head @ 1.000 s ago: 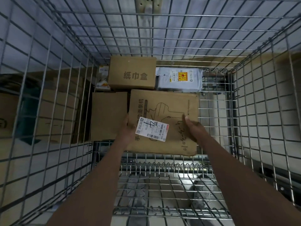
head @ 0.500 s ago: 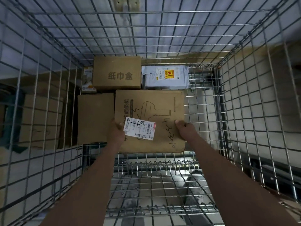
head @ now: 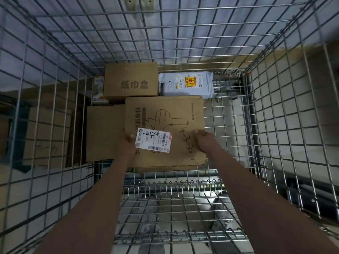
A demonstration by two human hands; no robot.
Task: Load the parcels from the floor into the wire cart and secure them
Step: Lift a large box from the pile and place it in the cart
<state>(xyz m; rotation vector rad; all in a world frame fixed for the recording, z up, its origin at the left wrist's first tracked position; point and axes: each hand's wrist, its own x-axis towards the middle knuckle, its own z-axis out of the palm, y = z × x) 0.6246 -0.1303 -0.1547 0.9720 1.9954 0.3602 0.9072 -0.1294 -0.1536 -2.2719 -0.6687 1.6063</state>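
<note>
A flat cardboard box (head: 170, 116) with a line drawing, a white shipping label and handwriting is low inside the wire cart (head: 275, 110). My left hand (head: 126, 143) grips its left edge, thumb on top. My right hand (head: 203, 142) grips its right edge the same way. Behind it stand a brown box with printed characters (head: 131, 80) and a grey poly mailer (head: 186, 85). A plain brown box (head: 104, 132) lies to the left of the held box.
A small white packet (head: 98, 88) is wedged in the far left corner. The cart's wire floor (head: 229, 125) is bare to the right of the held box. Outside the left wall sit more cardboard boxes (head: 45, 136). A lower wire panel (head: 174, 198) spans the near side.
The box has sunk a little lower between my hands, towards the cart floor; my head moved, shifting the view. My grip on both edges is the same.
</note>
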